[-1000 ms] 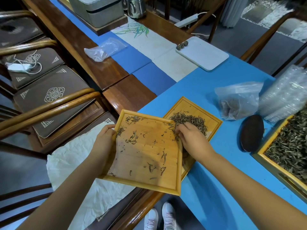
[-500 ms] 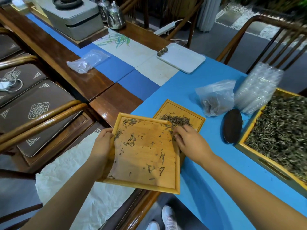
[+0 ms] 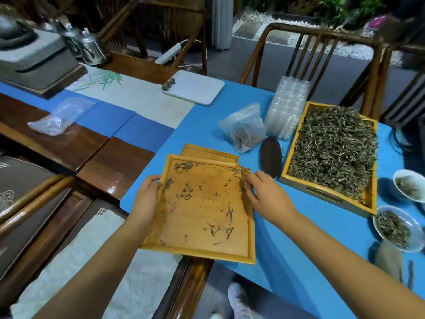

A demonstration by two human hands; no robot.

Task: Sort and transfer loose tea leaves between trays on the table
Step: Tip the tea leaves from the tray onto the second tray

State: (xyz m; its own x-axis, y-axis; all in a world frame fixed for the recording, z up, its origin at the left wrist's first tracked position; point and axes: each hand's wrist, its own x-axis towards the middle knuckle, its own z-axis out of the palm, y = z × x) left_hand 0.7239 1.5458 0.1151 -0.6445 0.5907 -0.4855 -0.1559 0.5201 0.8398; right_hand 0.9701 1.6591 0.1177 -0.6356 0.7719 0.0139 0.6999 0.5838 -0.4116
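1. The blue table cover [image 3: 287,261] lies under both my hands and goes far beyond them.
2. To the right of my right hand stands the large wooden tray [image 3: 326,194], heaped with loose tea leaves [image 3: 333,146].
3. The flat bamboo tray [image 3: 202,215] is between my hands, tilted, with its near edge out past the table edge. A few scattered leaves [image 3: 184,192] lie on it.
4. My left hand [image 3: 147,196] grips the left rim of this tray, thumb on top of the rim.
5. My right hand [image 3: 264,194] is at the far right corner of the tray; its curled fingers pinch some leaves there.
6. Behind the tray I hold, a second bamboo tray [image 3: 207,151] lies on the cover. My tray hides most of it, so I cannot tell what is on it.
7. Beyond my right hand stands a stack of clear plastic cups [image 3: 287,107], just beside the large tray.
8. In front of the cups is a plastic bag [image 3: 243,127] with something brown inside.
9. Farther away lies a white tray [image 3: 197,88].
10. Between my right hand and the large tray lies a dark oval scoop [image 3: 271,157].
11. Far to my right are two white bowls [image 3: 397,229] with tea in them.
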